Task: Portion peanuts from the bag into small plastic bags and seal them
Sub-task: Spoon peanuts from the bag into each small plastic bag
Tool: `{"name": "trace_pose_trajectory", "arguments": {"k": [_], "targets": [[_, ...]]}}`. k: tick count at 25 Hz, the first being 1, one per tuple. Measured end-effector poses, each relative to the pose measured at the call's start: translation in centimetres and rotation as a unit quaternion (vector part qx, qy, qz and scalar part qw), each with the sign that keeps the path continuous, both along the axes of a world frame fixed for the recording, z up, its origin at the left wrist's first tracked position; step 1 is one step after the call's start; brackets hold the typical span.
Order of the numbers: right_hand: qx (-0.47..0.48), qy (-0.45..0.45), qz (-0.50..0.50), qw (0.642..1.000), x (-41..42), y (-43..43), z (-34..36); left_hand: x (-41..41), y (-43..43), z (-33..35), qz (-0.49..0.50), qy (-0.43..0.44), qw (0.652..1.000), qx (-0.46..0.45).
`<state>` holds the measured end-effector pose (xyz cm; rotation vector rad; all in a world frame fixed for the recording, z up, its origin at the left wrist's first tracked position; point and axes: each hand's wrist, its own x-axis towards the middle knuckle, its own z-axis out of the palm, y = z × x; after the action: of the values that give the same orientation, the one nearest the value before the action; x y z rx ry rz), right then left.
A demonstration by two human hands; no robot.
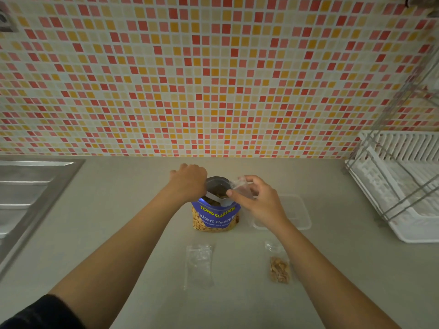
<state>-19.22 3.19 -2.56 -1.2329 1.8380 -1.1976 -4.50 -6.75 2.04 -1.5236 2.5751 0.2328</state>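
Observation:
The blue and yellow salted peanuts bag [215, 216] stands upright and open on the counter. My left hand [188, 179] grips a spoon [217, 198] whose bowl lies across the bag's mouth. My right hand [256, 198] pinches a small clear plastic bag [241, 187] held at the right rim of the peanut bag. Nearer to me, an empty small plastic bag [199, 264] lies flat on the counter. To its right lies a small bag holding peanuts [279, 269].
A clear plastic lid or container [295, 211] lies right of the peanut bag, partly behind my right wrist. A steel sink drainboard [28, 193] fills the left. A white dish rack [401, 186] stands at the right. A tiled wall rises behind the counter.

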Motion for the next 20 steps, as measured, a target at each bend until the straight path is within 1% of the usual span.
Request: {"name": "trace_pose_trajectory", "arguments": {"k": [1,2,3,4,6,8,9,10,11,12,13,14,15,16,20], "targets": [[0.001,-0.001,0.002,1.0,0.0,0.0,0.0,0.0,0.1,0.2,-0.003,0.034,0.999,-0.011],[0.001,-0.003,0.004,1.0,-0.1,0.1,0.0,0.1,0.3,0.4,-0.004,0.09,0.996,-0.015],[0.001,-0.006,0.006,1.0,-0.1,0.1,0.0,0.3,0.5,0.7,-0.003,0.164,0.986,-0.012],[0.001,-0.009,0.007,1.0,-0.1,0.1,0.0,0.6,0.9,1.0,0.002,0.234,0.972,-0.006],[0.0,-0.018,0.006,1.0,-0.1,0.2,0.0,1.2,1.3,1.3,0.023,0.345,0.938,0.022],[0.002,-0.025,0.007,1.0,-0.1,0.2,0.2,1.9,1.3,1.3,0.039,0.421,0.906,0.035],[0.002,-0.028,0.009,1.0,-0.1,0.2,0.3,2.2,1.2,1.3,0.039,0.425,0.904,0.013],[0.003,-0.03,0.011,0.999,-0.1,0.2,0.3,2.4,0.9,1.0,0.025,0.393,0.918,-0.033],[0.004,-0.032,0.011,0.999,-0.1,0.2,0.3,2.6,0.7,0.8,-0.006,0.319,0.943,-0.098],[0.004,-0.034,0.011,0.999,-0.1,0.2,0.3,2.6,0.7,0.3,-0.047,0.221,0.961,-0.157],[0.004,-0.034,0.01,0.999,-0.1,0.2,0.3,2.5,0.8,-0.3,-0.082,0.129,0.97,-0.191],[0.004,-0.033,0.011,0.999,-0.1,0.2,0.3,2.3,1.1,-1.0,-0.102,0.064,0.973,-0.196],[0.004,-0.03,0.012,0.999,-0.1,0.2,0.4,2.2,1.4,-1.6,-0.098,0.04,0.977,-0.184],[0.004,-0.028,0.011,1.0,-0.1,0.2,0.4,2.1,1.7,-2.0,-0.076,0.042,0.982,-0.17],[0.013,-0.02,0.009,1.0,-0.1,0.3,0.4,1.4,1.8,-3.3,0.028,0.085,0.992,-0.09]]}}
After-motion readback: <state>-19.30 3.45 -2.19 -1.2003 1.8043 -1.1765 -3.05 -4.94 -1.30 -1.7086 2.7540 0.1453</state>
